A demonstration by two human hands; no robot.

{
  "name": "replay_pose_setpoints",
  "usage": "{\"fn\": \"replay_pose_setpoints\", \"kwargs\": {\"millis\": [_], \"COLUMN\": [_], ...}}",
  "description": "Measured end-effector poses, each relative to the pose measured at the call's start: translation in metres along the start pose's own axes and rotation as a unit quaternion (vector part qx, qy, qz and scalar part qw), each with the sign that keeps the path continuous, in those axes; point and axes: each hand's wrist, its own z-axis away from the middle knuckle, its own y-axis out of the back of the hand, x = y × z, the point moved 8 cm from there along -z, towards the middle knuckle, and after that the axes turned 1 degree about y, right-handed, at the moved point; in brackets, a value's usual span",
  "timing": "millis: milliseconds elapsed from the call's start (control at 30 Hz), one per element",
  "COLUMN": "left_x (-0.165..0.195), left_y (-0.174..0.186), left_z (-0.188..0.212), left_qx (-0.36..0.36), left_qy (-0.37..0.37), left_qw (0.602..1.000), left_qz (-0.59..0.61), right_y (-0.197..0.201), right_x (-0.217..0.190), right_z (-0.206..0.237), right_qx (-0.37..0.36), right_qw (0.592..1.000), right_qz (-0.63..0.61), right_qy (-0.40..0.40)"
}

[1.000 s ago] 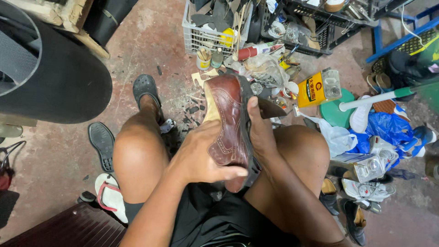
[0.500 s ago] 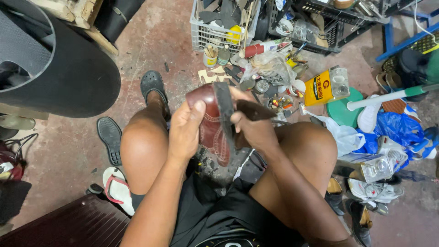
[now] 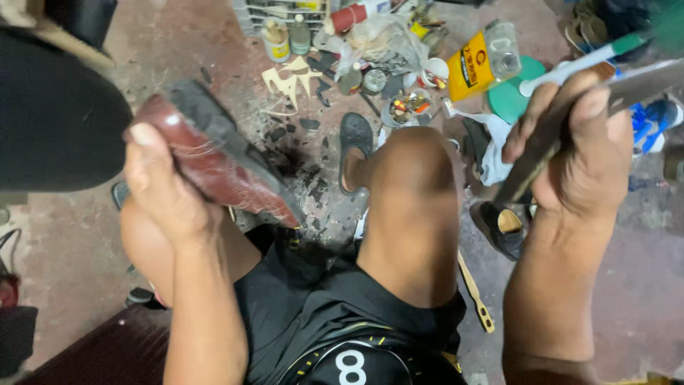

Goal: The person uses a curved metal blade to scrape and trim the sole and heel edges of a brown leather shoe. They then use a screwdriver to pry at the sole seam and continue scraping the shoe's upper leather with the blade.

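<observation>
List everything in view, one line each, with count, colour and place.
Shoe: one, reddish-brown with black sole, in left hand.
Flat tool: one, dark metal, in right hand.
Glue bottle: one, yellow, floor at top.
Round lid: one, green, beside it.
Small bottles: two, near crate.
Black shoe: one, floor right of knee.
Wooden stick: one, floor.
Left hand: gripping shoe.
Right hand: raised, gripping tool.

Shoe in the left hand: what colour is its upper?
Reddish-brown upper on the shoe, with a dark sole; head view, held by the left hand.
</observation>
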Motion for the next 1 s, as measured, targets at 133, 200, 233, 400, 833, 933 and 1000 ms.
{"fn": "replay_pose_setpoints", "kwargs": {"millis": [133,200,233,400,833,933,1000], "left_x": [-0.002,-0.01,-0.017,-0.046,-0.071,-0.065,-0.058], "left_y": [0.003,0.009,0.013,0.032,0.027,0.01,-0.001], "left_z": [0.005,0.009,0.008,0.009,0.008,-0.001,-0.007], "left_qx": [-0.028,-0.041,-0.046,-0.04,-0.032,-0.046,-0.054], "left_qy": [-0.04,-0.035,-0.037,-0.034,0.011,0.008,-0.006], "left_qw": [0.996,0.995,0.994,0.991,0.991,0.995,0.995], "left_qz": [-0.069,-0.083,-0.089,-0.124,-0.127,-0.09,-0.081], "right_y": [0.086,0.119,0.141,0.183,0.214,0.208,0.207], "right_x": [0.071,0.126,0.141,0.276,0.358,0.359,0.358], "right_z": [0.048,0.083,0.1,0.216,0.233,0.215,0.208], "right_qx": [0.129,0.142,0.105,0.04,0.096,0.075,0.084], "right_qw": [0.938,0.9,0.778,0.792,0.754,0.796,0.795], "right_qz": [0.24,0.296,0.54,0.403,0.441,0.428,0.43], "right_qy": [-0.213,-0.288,-0.305,-0.458,-0.477,-0.422,-0.42]}}
